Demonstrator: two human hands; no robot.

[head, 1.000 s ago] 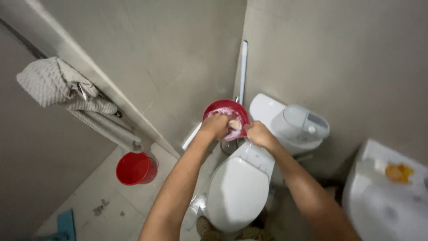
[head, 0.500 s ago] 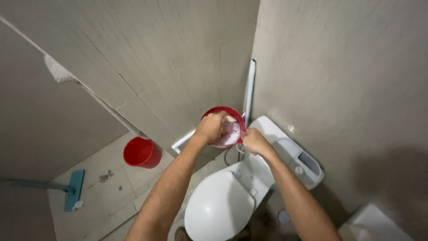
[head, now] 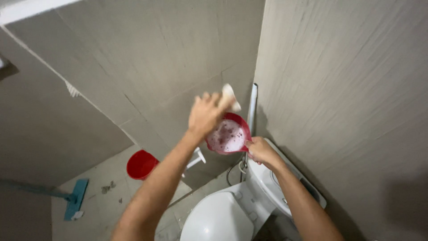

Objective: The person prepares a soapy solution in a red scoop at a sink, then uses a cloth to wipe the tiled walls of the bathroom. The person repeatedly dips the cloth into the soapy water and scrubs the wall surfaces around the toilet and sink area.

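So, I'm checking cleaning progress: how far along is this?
Done: the red bowl already holds foamy water. In hand: the left hand lifts a white sponge toward the tiled wall, while the right hand holds the bowl. Left: the wall shows no suds.

In the middle of the frame the left hand (head: 206, 115) is raised and its fingers grip a small white sponge (head: 230, 97) just above a red bowl (head: 228, 135) with white foam inside, and the right hand (head: 262, 151) holds this bowl at its lower right edge. At the bottom centre is a white toilet (head: 223, 218) with the lid closed, against grey tiled walls (head: 339, 89). At the lower left a red bucket (head: 141, 164) stands on the floor, and further left lies a blue mop (head: 76, 198).
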